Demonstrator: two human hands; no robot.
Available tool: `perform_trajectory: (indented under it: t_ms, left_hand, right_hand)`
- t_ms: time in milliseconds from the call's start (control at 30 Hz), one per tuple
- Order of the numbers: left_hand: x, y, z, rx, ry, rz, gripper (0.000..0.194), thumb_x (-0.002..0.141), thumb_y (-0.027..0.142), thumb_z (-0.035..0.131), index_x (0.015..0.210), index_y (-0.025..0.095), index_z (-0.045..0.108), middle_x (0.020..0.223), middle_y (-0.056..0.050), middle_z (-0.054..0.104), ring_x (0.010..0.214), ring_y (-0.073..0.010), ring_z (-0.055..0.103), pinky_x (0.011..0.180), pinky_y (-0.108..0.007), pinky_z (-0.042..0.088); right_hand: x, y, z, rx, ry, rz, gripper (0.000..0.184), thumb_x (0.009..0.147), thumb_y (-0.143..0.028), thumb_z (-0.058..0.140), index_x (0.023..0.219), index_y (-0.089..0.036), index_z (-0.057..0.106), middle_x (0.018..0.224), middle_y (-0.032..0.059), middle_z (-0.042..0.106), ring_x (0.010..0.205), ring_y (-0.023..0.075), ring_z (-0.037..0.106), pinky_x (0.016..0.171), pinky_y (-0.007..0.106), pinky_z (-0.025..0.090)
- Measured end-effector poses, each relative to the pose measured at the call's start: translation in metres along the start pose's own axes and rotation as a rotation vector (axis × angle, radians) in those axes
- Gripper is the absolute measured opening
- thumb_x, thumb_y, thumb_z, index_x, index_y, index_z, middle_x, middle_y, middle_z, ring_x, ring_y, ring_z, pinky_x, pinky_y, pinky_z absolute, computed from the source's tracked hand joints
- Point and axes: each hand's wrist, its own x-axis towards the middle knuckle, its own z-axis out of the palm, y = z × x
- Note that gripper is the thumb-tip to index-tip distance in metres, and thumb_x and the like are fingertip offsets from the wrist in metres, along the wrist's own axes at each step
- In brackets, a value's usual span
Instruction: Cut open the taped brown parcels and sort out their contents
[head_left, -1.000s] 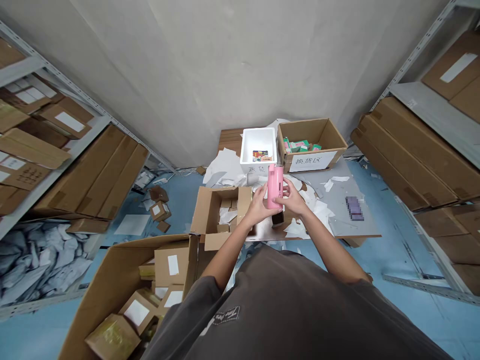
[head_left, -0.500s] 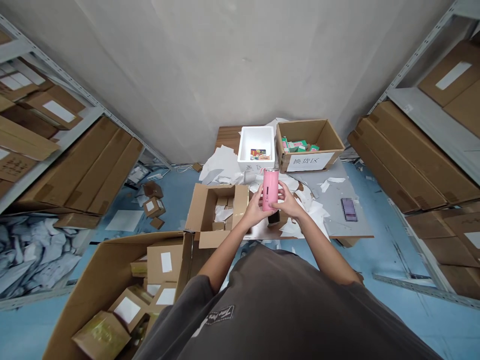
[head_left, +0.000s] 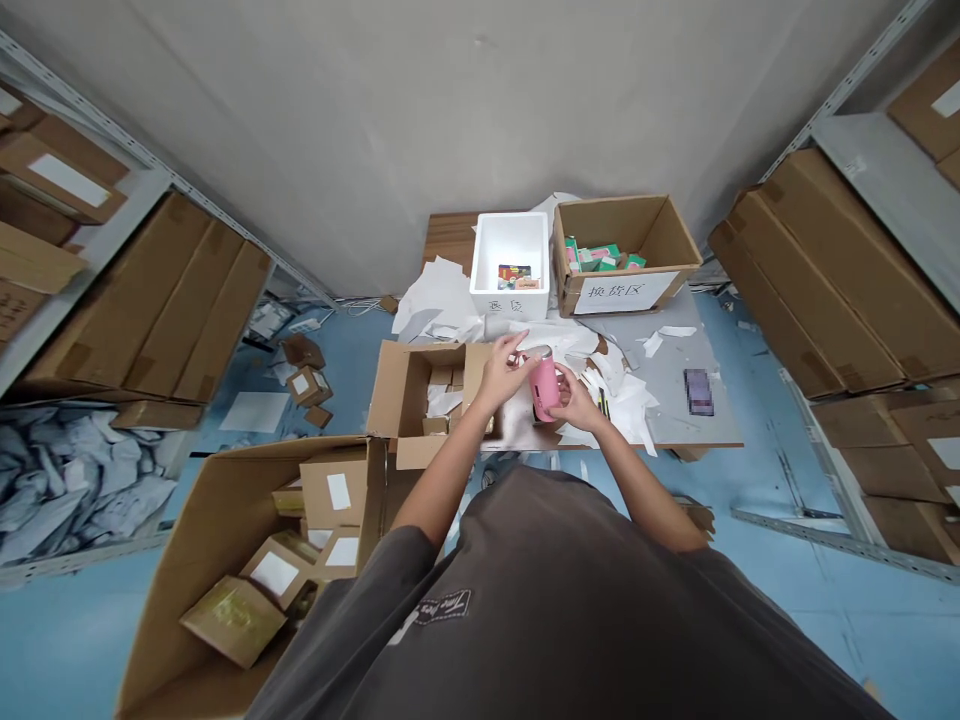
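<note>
A pink tumbler (head_left: 545, 388) with a silver-coloured rim and dark lettering stands slightly tilted between my hands, above the front part of the table. My right hand (head_left: 577, 402) is wrapped round its lower right side. At the upper left, my left hand (head_left: 504, 374) has its thumb and fingers at the rim, gripping the top; just what the fingertips pinch is too small to make out. Torn white paper (head_left: 626, 400) lies around the tumbler. Left of it, an open cardboard box (head_left: 411, 395) holds small brown boxes and paper.
Behind stand a white foam box (head_left: 510, 303) with small colourful packs and a labelled carton (head_left: 628, 292) with green-and-pink boxes. A blurred purple item (head_left: 698, 392) lies at the table's right. A large carton of parcels (head_left: 180, 560) is at lower left. Loaded shelves (head_left: 150, 300) flank both sides.
My left hand has moved from the tumbler's lower side up to its rim. The tumbler has come slightly lower and tilts more. The view has tipped downward.
</note>
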Motion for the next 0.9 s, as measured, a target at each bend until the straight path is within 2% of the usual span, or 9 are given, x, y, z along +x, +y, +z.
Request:
perform_trajectory:
  t_ms: [33, 100, 200, 367, 500, 600, 700, 833, 900]
  left_hand:
    - [-0.004, 0.004, 0.004, 0.057, 0.072, -0.018, 0.056, 0.099, 0.059, 0.071, 0.145, 0.027, 0.070, 0.139, -0.012, 0.064, 0.110, -0.0224, 0.070, 0.095, -0.036, 0.059]
    - [-0.011, 0.011, 0.010, 0.206, 0.178, -0.033, 0.050, 0.096, 0.056, 0.076, 0.136, 0.027, 0.075, 0.130, -0.011, 0.065, 0.114, -0.0252, 0.067, 0.095, -0.037, 0.058]
    - [-0.017, 0.014, 0.015, 0.398, 0.235, -0.028, 0.045, 0.092, 0.057, 0.081, 0.124, 0.027, 0.080, 0.124, -0.011, 0.066, 0.123, -0.0306, 0.061, 0.103, -0.041, 0.053]
    - [-0.018, -0.001, 0.036, 0.345, 0.065, -0.029, 0.045, 0.093, 0.058, 0.078, 0.120, 0.022, 0.080, 0.107, -0.008, 0.064, 0.096, -0.0230, 0.066, 0.093, -0.035, 0.055]
    - [-0.019, -0.016, 0.064, 0.383, 0.064, -0.054, 0.040, 0.091, 0.047, 0.082, 0.122, 0.022, 0.078, 0.110, -0.009, 0.061, 0.103, -0.0267, 0.064, 0.097, -0.038, 0.053]
    - [-0.019, -0.026, 0.081, 0.395, 0.063, -0.111, 0.047, 0.086, 0.037, 0.085, 0.130, 0.022, 0.074, 0.118, -0.011, 0.059, 0.109, -0.0297, 0.064, 0.101, -0.040, 0.052]
    - [-0.021, -0.037, 0.091, 0.393, 0.063, -0.146, 0.059, 0.083, 0.033, 0.085, 0.138, 0.019, 0.069, 0.123, -0.013, 0.058, 0.118, -0.0329, 0.062, 0.107, -0.043, 0.050]
    - [-0.032, -0.052, 0.096, 0.387, 0.065, -0.130, 0.066, 0.081, 0.028, 0.083, 0.144, 0.018, 0.065, 0.126, -0.014, 0.058, 0.124, -0.0332, 0.060, 0.111, -0.044, 0.050]
    - [-0.039, -0.058, 0.098, 0.378, 0.042, -0.109, 0.067, 0.081, 0.028, 0.082, 0.145, 0.018, 0.064, 0.128, -0.014, 0.058, 0.125, -0.0324, 0.060, 0.112, -0.043, 0.050]
  right_hand:
    - [-0.001, 0.003, 0.002, -0.014, 0.008, -0.013, 0.111, 0.069, -0.030, 0.083, 0.167, -0.034, 0.031, 0.142, 0.0121, 0.055, 0.118, 0.0300, 0.064, 0.098, 0.050, 0.060]
    - [-0.002, 0.011, 0.005, -0.043, 0.031, -0.034, 0.109, 0.069, -0.031, 0.083, 0.166, -0.034, 0.034, 0.144, 0.0122, 0.055, 0.120, 0.0310, 0.063, 0.101, 0.051, 0.059]
    - [-0.005, 0.024, 0.007, -0.093, 0.091, -0.050, 0.104, 0.069, -0.034, 0.083, 0.163, -0.032, 0.040, 0.150, 0.0133, 0.052, 0.126, 0.0333, 0.059, 0.104, 0.054, 0.057]
    - [-0.007, 0.046, 0.010, -0.156, 0.135, -0.037, 0.100, 0.070, -0.035, 0.080, 0.162, -0.032, 0.041, 0.157, 0.0129, 0.049, 0.127, 0.0329, 0.060, 0.108, 0.055, 0.055]
    - [-0.004, 0.063, 0.016, -0.179, 0.201, -0.042, 0.098, 0.073, -0.039, 0.077, 0.163, -0.033, 0.040, 0.159, 0.0117, 0.049, 0.135, 0.0338, 0.059, 0.113, 0.055, 0.053]
    - [-0.001, 0.077, 0.020, -0.149, 0.217, -0.019, 0.100, 0.074, -0.044, 0.077, 0.165, -0.033, 0.036, 0.162, 0.0126, 0.047, 0.143, 0.0349, 0.054, 0.116, 0.055, 0.051]
    - [-0.004, 0.090, 0.019, -0.138, 0.183, -0.001, 0.104, 0.074, -0.044, 0.078, 0.167, -0.031, 0.032, 0.165, 0.0141, 0.044, 0.146, 0.0356, 0.052, 0.119, 0.058, 0.047]
    - [-0.011, 0.106, 0.009, -0.237, 0.120, 0.021, 0.119, 0.062, -0.032, 0.088, 0.168, -0.024, 0.034, 0.171, 0.0171, 0.037, 0.161, 0.0409, 0.032, 0.130, 0.061, 0.030]
    - [-0.012, 0.115, 0.005, -0.231, 0.088, 0.053, 0.122, 0.058, -0.028, 0.090, 0.167, -0.020, 0.036, 0.173, 0.0195, 0.035, 0.162, 0.0428, 0.029, 0.129, 0.060, 0.030]
